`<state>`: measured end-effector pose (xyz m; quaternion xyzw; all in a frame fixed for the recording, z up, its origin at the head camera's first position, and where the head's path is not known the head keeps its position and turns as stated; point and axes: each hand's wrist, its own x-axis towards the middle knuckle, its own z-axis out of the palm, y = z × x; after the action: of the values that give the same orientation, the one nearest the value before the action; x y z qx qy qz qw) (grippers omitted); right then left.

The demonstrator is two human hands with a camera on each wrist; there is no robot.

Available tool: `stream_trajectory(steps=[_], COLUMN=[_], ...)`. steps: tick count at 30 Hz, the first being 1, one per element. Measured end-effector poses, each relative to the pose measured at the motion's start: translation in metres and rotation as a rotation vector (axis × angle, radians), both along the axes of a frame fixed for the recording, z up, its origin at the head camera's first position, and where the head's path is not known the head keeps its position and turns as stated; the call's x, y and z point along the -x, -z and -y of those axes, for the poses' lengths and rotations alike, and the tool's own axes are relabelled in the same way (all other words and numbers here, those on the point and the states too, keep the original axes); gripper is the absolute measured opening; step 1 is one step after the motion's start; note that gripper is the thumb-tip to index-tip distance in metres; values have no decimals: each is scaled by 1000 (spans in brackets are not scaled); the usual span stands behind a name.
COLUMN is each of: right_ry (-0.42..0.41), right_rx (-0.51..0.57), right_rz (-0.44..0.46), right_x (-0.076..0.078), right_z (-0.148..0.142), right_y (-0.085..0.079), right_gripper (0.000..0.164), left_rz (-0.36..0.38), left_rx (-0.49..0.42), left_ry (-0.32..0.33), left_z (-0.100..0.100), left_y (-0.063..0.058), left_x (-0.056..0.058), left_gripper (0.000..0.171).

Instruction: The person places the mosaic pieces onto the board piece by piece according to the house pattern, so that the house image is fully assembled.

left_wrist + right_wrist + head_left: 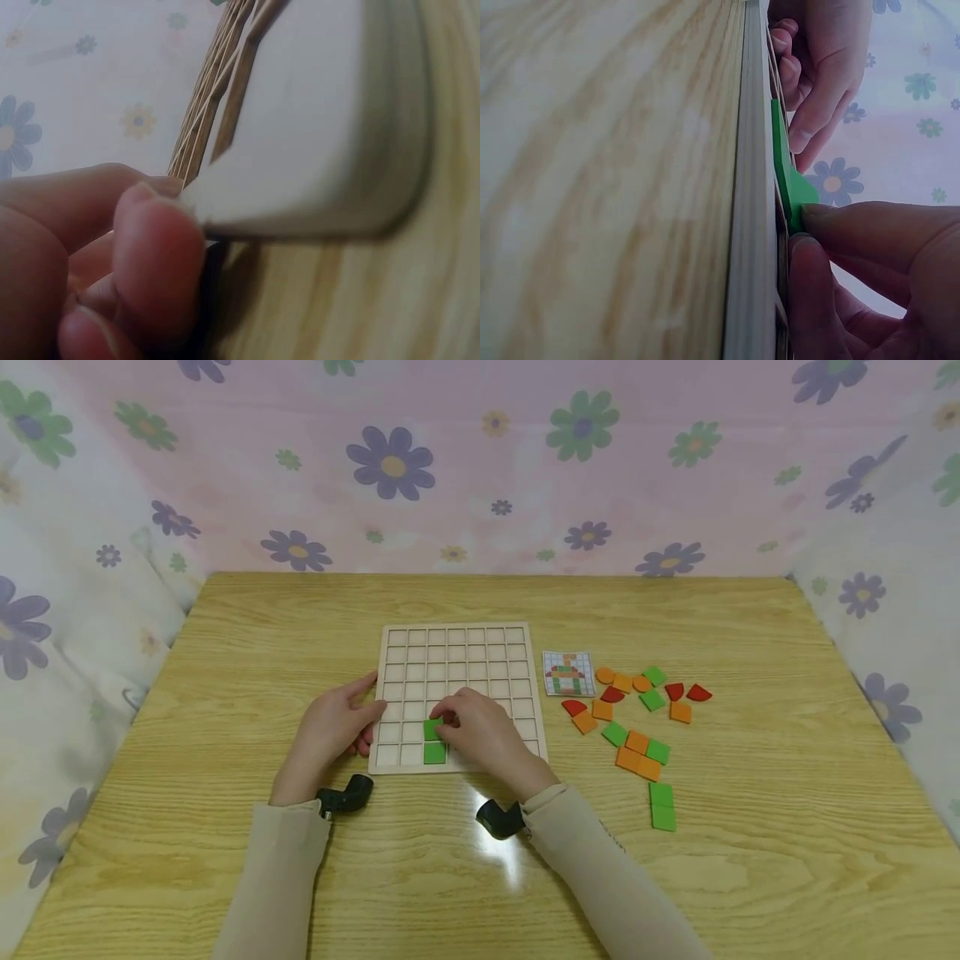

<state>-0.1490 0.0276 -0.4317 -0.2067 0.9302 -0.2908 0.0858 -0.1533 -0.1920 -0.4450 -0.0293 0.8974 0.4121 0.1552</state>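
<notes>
A wooden grid board (pixel 457 768) lies flat on the table. My left hand (pixel 330 724) holds its left edge, the thumb (pixel 159 247) on the rim and other fingers curled beside it. Above the lower part of the grid, my right hand (pixel 487 733) pinches a green square tile (pixel 432 729) between thumb and index finger; the right wrist view shows this tile (pixel 804 193) slightly tilted against the board. Just below, a second green tile (pixel 434 753) sits in a bottom-row cell. The right hand hides several cells.
Right of the board lies a small pattern card (pixel 568 674). Beyond it are loose green squares (pixel 652 700), orange squares (pixel 584 722), orange circles (pixel 604 675) and red quarter-round pieces (pixel 699 693). Two green tiles (pixel 662 807) lie nearer the front. Flowered cloth (pixel 465 485) surrounds the table.
</notes>
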Motion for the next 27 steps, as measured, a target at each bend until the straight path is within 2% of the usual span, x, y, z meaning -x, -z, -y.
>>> stream_trajectory(steps=[20, 27], right_ry=[12, -16], right_rx=[-14, -48], right_rz=[-7, -55], right_x=[-1, -3], right_z=[0, 0], right_y=[-1, -2], right_gripper=[11, 13], left_rz=[12, 21], left_rx=[-13, -17], left_ry=[-1, -8], left_z=[-1, -1], left_y=[-3, -2], left_x=[0, 1], left_gripper=[58, 59])
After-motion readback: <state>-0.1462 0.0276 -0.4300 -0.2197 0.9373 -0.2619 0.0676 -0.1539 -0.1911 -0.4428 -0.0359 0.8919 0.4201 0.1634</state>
